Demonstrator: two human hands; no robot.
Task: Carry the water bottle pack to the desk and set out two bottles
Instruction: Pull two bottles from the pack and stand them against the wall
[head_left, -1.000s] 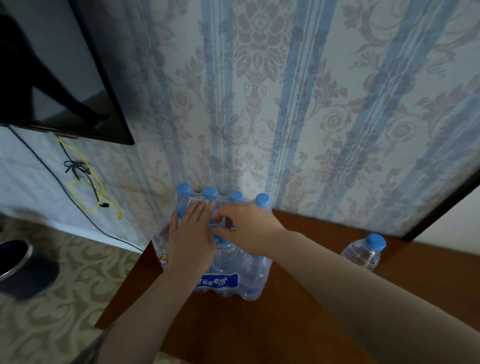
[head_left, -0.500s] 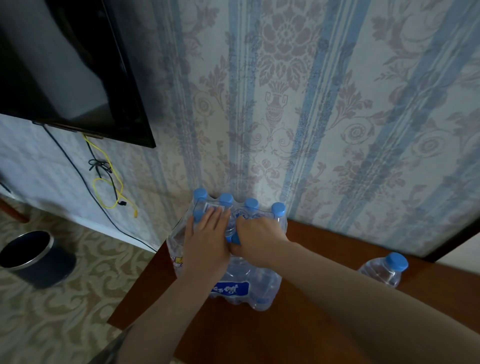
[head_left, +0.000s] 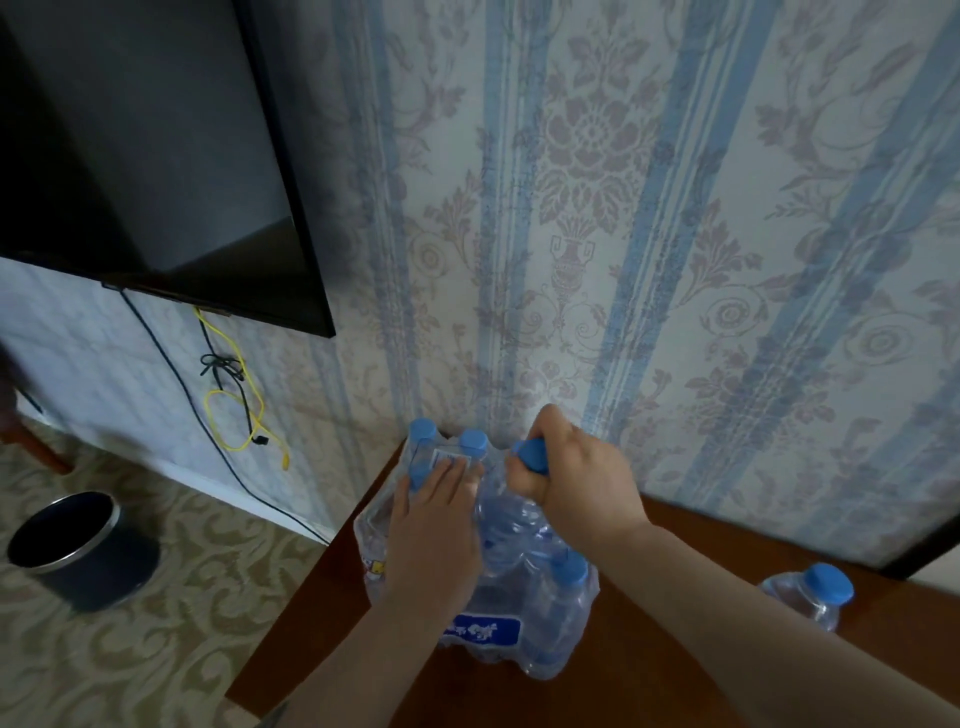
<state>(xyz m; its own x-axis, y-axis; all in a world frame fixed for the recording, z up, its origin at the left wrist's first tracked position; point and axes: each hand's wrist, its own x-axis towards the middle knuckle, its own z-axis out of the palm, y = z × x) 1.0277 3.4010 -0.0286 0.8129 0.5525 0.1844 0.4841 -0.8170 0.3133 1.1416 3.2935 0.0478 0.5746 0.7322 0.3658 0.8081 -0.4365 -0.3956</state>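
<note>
Two hands on pack (head_left: 478, 582), right hand (head_left: 566, 478) gripping bottle (head_left: 524, 512)

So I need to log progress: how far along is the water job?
Done: the pack sits on the desk, one loose bottle already out. In hand: left hand steadies the pack, right hand grips a capped bottle top. Left: freeing and placing it.

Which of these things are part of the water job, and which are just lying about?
Part of the job: water bottle pack, bottle being pulled out, right hand, left hand, loose bottle, desk.

Lying about: television, bin, cables.
</note>
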